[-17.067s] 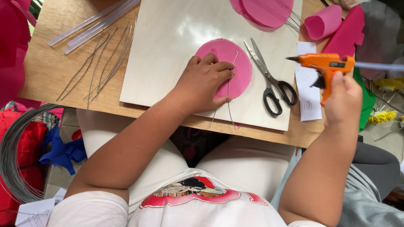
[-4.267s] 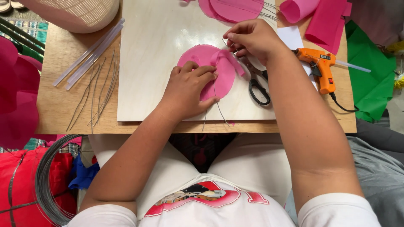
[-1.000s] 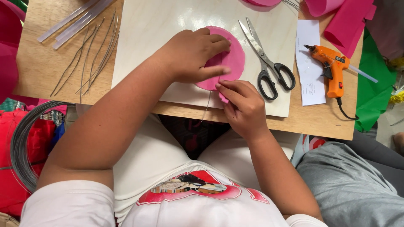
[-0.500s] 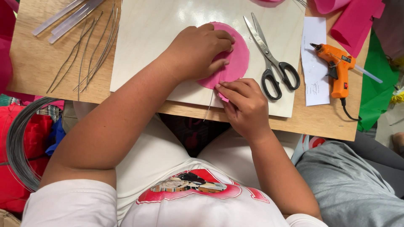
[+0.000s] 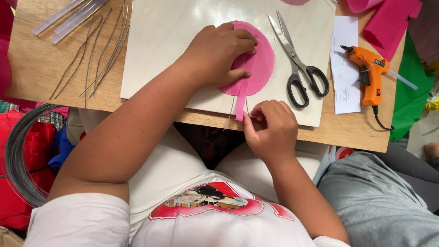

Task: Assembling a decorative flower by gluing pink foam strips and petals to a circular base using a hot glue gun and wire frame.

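While the left hand (image 5: 219, 55) pressed flat, fingers spread, on a pink paper disc (image 5: 258, 64) lying on a pale board (image 5: 173, 32) atop the wooden table (image 5: 32, 68), the right hand (image 5: 272, 128) pinched the thin wire stem (image 5: 247, 106) and pink strip hanging off the board's near edge. Black-handled scissors (image 5: 299, 64) lay just right of the disc, an orange glue gun (image 5: 370, 73) further right.

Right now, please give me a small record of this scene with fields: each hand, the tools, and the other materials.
left hand: pressed flat on pink paper circle
right hand: pinching the pink strip at the board's near edge
board: pale, lying on wooden table
scissors: lying shut, right of the circle
glue gun: orange, lying on the table
wire pieces: left of the board
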